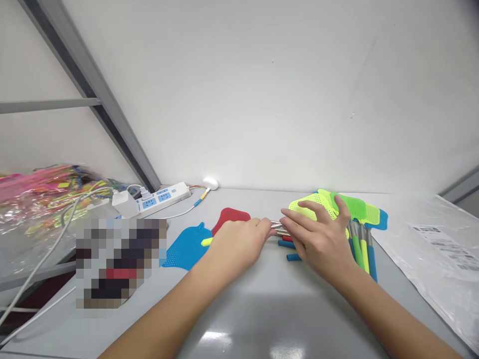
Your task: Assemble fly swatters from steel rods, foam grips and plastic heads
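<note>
My left hand [239, 244] is closed round the end of a thin metal rod [276, 226], with a yellow piece [206, 242] sticking out behind the fist. My right hand [318, 237] meets it from the right, its fingers pinching the same rod while the other fingers spread over a yellow-green fly swatter head [324, 202]. Under the right hand lie several short coloured handle sleeves, blue [293, 257] and red [286, 239]. A blue swatter head [187, 247] and a red swatter head [230, 217] lie left of my left hand.
Several finished swatters with metal shafts and coloured grips [362, 247] lie at the right. A clear plastic bag with a label [441, 254] is at the far right. A white power strip [162, 196] and cables sit at the back left, beside a bag of coloured swatters [41, 197].
</note>
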Motion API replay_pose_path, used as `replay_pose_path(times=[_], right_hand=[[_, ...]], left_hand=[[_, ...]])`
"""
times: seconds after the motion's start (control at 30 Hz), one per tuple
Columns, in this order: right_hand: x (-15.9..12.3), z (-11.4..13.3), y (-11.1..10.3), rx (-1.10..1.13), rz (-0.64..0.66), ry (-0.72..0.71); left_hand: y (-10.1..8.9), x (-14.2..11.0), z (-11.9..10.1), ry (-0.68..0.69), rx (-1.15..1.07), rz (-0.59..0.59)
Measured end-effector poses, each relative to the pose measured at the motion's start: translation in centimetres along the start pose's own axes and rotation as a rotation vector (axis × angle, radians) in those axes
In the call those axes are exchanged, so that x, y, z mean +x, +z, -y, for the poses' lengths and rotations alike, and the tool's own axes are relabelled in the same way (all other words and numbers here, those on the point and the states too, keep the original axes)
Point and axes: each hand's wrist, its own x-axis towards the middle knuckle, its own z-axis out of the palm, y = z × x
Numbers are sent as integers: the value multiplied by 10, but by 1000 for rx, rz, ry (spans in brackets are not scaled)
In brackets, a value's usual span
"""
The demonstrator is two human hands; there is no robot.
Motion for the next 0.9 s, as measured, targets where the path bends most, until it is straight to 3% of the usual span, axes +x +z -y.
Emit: replay_pose_path(times=[0.3, 0.4, 0.5, 0.63, 0.9], right_hand=[[-10, -45, 0, -112, 41, 86], [-9, -41, 2, -135, 10, 83], [-7, -22, 3, -78, -5, 46], [-7, -4, 2, 71, 117, -12], [-5, -32, -5, 58, 179, 26]], left_hand=[[-9, -2, 29, -76, 34, 99], [-8, 0, 31, -87, 41, 84], [-6, 2, 24, -49, 28, 46], [-1, 3, 11, 19, 14, 13], [1, 4, 31, -3, 13, 25]])
